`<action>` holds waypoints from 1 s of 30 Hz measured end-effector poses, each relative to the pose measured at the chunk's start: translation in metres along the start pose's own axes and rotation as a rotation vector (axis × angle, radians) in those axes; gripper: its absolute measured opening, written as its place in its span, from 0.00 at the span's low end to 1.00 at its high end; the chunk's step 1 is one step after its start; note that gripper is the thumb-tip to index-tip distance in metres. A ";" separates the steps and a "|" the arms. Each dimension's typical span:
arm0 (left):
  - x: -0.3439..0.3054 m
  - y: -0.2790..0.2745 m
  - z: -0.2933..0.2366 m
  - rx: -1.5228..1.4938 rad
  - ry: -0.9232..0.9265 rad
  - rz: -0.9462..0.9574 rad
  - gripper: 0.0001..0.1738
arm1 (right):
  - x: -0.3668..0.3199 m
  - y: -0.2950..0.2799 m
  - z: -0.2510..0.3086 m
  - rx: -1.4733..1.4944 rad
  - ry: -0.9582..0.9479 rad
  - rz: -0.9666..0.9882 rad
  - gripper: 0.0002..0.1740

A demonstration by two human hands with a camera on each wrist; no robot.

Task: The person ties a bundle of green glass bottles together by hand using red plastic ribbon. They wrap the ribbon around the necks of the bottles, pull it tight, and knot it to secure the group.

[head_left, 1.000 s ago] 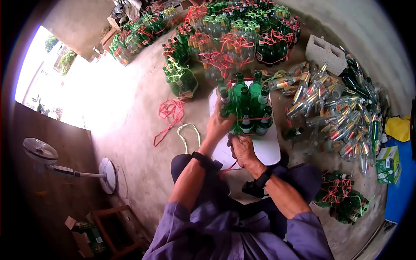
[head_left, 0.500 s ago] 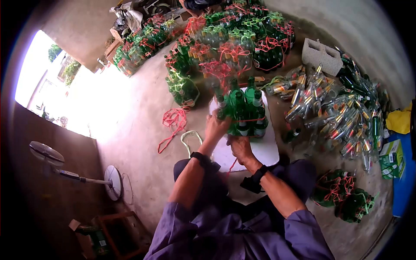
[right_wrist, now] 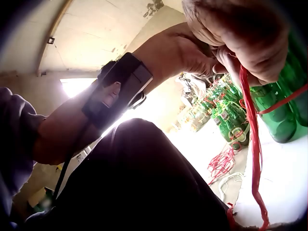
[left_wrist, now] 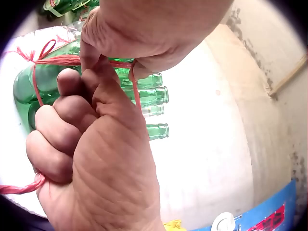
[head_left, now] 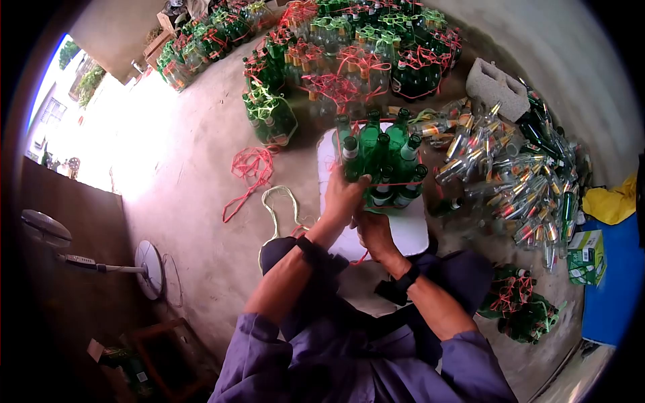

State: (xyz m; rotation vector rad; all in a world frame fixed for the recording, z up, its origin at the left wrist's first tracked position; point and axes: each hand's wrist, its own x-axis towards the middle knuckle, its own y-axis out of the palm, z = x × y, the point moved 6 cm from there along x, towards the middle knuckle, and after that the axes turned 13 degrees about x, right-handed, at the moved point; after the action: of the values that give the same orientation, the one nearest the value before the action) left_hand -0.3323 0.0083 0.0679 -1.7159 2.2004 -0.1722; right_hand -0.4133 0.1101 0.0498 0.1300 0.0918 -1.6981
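Observation:
A bunch of green glass bottles (head_left: 381,149) stands upright on a white padded board (head_left: 406,232) in front of me. Red twine (head_left: 396,184) runs around the bunch, with a bow showing in the left wrist view. At the near left corner, my left hand (head_left: 342,198) pinches the twine against the bottles. Just below it my right hand (head_left: 377,235) has its fingers curled round the twine, seen closer as a fist (left_wrist: 96,134) in the left wrist view. A loose red tail (right_wrist: 254,139) hangs from my right hand down to the board. The pinched crossing is partly hidden by fingers.
Tied bottle bunches (head_left: 363,67) crowd the back. To the right lies a heap of loose clear bottles (head_left: 517,181) beside a concrete block (head_left: 497,87). Red twine (head_left: 250,171) and pale twine (head_left: 274,201) lie on the floor at left, with a fan (head_left: 149,269) farther out.
The head view has shifted slightly. My left hand has moved a little, its thumb now lying at the bottles' near side. My right hand stays below it, holding the twine.

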 end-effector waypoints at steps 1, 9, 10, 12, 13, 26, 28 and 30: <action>-0.001 0.000 -0.001 0.129 0.048 -0.111 0.33 | -0.004 0.004 0.011 -0.143 -0.119 0.029 0.07; -0.021 -0.015 -0.032 0.448 0.148 -0.220 0.30 | -0.007 0.001 -0.002 -0.005 0.220 0.072 0.10; -0.020 -0.015 -0.033 0.458 0.148 -0.209 0.29 | -0.007 -0.004 0.007 -0.083 0.136 0.115 0.11; -0.017 -0.015 -0.031 0.460 0.143 -0.196 0.27 | -0.012 -0.016 0.032 -0.040 0.160 0.047 0.15; -0.016 -0.015 -0.031 0.450 0.188 -0.213 0.26 | -0.008 -0.025 0.045 -0.148 -0.047 0.032 0.15; -0.014 -0.015 -0.030 0.480 0.182 -0.242 0.18 | 0.057 -0.060 0.086 -0.461 -0.052 -0.289 0.26; -0.014 -0.015 -0.031 0.477 0.183 -0.243 0.18 | 0.061 -0.056 0.082 -0.393 0.068 -0.260 0.27; -0.014 -0.015 -0.030 0.477 0.182 -0.239 0.18 | 0.059 -0.051 0.087 -0.295 0.110 -0.247 0.18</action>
State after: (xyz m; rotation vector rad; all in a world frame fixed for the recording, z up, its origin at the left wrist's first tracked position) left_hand -0.3259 0.0146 0.1033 -1.7221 1.8551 -0.8677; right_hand -0.4747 0.0470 0.1268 -0.0100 0.4543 -1.9014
